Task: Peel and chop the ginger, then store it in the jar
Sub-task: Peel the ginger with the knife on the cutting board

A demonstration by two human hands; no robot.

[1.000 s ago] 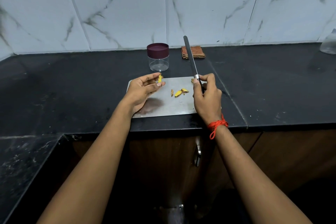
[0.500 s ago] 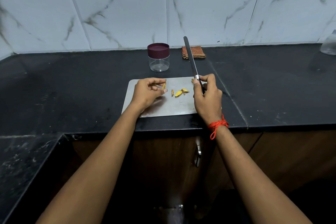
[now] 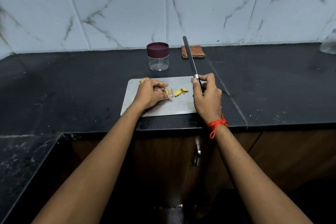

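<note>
Black along its length with a steel collar, the knife sits in the right hand, fingers and thumb wrapped round it just below the collar. The long dark end points away toward the tiled wall. Which end is the blade I cannot tell. A red thread circles that wrist.

The left hand rests on the steel board with its fingers curled and thumb stretched forward. One yellow ginger sliver lies right at the fingertips; whether it is pinched or merely touched cannot be told. Three more ginger bits lie in a short row between the two hands, making four in all. One tan ginger lump sits at the board's far left edge, behind the left hand, and another small piece shows by the right thumb.

The board lies close to the front edge of the dark counter, which runs broad and bare to left and right.

One jar stands beyond the board, its maroon lid on and its clear body looking empty. One folded checked cloth lies beside it against the wall, and one clear vessel is cut off at the far right.
</note>
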